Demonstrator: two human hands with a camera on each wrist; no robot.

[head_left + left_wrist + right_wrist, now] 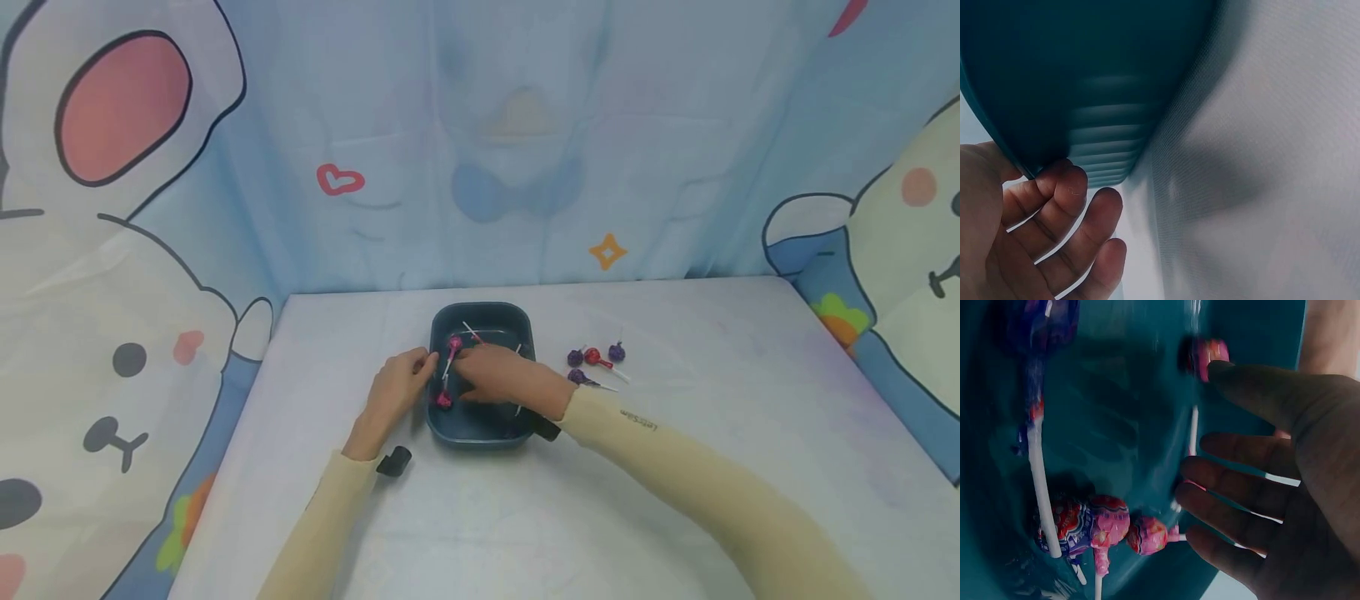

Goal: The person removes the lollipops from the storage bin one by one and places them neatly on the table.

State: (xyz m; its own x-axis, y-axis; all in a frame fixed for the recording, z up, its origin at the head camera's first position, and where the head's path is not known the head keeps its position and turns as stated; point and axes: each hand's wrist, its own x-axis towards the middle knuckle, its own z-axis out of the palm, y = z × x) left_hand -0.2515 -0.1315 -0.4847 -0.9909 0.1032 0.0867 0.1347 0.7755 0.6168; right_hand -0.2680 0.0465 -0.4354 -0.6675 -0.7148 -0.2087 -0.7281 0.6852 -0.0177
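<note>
A dark teal basin (480, 443) with rounded corners stands on the white table and holds several wrapped lollipops. My left hand (393, 387) grips its left rim; in the left wrist view the curled fingers (1063, 194) lie against the outer wall. My right hand (495, 373) reaches inside, fingers spread and nearly straight. In the right wrist view its thumb overlaps a pink lollipop (1213, 353). Two more pink lollipops (1149, 535) lie beside a red and purple one (1063, 525). A purple lollipop (1041, 325) appears at upper left there.
Right of the basin, a red lollipop (592, 357) lies on the table among several purple lollipops (617, 352). Behind the table hangs a light blue cloth (525, 208) printed with cartoon figures. A dark wrist device (394, 461) shows by the left sleeve.
</note>
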